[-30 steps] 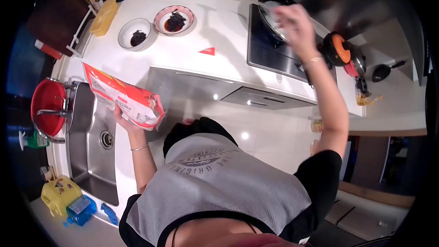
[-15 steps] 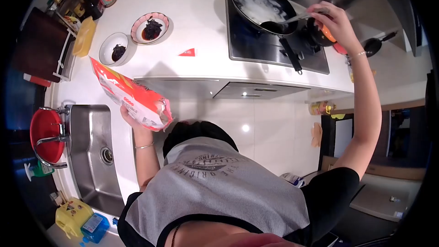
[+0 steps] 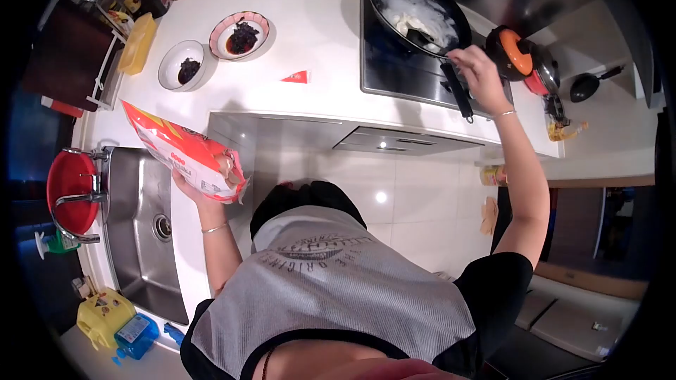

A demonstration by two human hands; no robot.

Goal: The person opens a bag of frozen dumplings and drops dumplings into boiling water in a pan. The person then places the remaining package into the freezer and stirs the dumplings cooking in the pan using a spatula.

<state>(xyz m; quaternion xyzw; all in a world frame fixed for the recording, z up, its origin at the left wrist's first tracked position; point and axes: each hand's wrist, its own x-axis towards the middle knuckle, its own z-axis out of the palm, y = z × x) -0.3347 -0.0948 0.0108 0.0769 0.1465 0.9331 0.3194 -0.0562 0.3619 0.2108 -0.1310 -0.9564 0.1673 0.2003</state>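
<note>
My left hand [image 3: 189,186] grips an opened red-and-white plastic food bag [image 3: 184,155] beside the sink. Its torn mouth faces right, with something pale just inside; the contents are mostly hidden. My right hand [image 3: 480,76] is closed at the near rim of the black frying pan [image 3: 463,22], on the handle of a ladle. The dark head of the ladle [image 3: 418,36] sits in whitish, cloudy liquid [image 3: 422,8] with pale pieces. Most of the ladle's handle is hard to see. The pan's black handle [image 3: 458,91] points towards me, just left of my right hand.
A white bowl [image 3: 167,74] and a pink-rimmed bowl [image 3: 220,26] hold dark sauce. A red torn scrap [image 3: 296,77] lies on the counter. The stove [image 3: 380,74] is under the pan, an orange-and-black pot lid [image 3: 512,56] to its right. The sink [image 3: 144,253] is at left.
My right hand has come down and left, closer to the pan's near rim, with the ladle's head still in the liquid. The bag has shifted slightly left. The view has moved a little.
</note>
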